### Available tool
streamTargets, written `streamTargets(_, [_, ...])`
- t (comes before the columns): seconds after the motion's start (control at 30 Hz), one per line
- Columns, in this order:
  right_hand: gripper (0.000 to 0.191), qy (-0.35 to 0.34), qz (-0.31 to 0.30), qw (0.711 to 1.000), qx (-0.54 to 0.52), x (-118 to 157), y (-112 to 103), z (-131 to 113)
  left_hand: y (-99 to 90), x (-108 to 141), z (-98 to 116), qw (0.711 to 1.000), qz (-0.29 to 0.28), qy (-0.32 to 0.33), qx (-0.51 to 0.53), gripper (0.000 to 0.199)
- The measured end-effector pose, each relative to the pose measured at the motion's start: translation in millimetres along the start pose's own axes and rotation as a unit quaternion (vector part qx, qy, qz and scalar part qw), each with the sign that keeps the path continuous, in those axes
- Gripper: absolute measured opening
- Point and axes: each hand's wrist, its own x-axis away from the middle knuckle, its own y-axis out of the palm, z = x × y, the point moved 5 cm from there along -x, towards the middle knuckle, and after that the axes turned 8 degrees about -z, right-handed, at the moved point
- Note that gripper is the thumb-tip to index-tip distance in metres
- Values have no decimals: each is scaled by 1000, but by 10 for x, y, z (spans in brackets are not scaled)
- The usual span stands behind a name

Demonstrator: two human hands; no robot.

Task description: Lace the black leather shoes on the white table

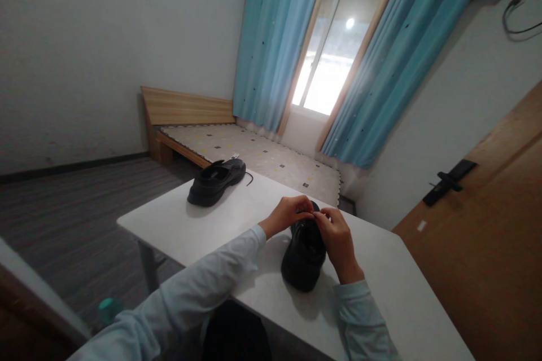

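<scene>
A black shoe (302, 259) stands on the white table (381, 271), its heel toward me and its toe pointing away. Over its front part, my left hand (287, 215) comes in from the left with fingers pinched together. My right hand (339, 237) meets it from the right, its fingertips closed and nearly touching those of the left. Whatever the fingertips hold is too small to make out. A second black shoe (215, 181) rests at the table's far left, with a thin black lace (249, 179) trailing off its right side.
Beyond the table lies a bed frame with a patterned mattress (271, 152). Blue curtains (275, 39) hang beside a bright window. A wooden door (478, 225) with a black handle stands at the right. A green object (109, 309) is on the floor at lower left.
</scene>
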Motion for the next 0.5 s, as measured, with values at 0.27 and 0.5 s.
streamTargets(0.27, [17, 120, 62, 986, 98, 52, -163, 235, -39, -29, -60, 999, -26, 16, -44, 25])
streamTargets(0.5, [15, 269, 130, 952, -61, 129, -236, 472, -125, -18, -83, 987, -54, 14, -151, 18])
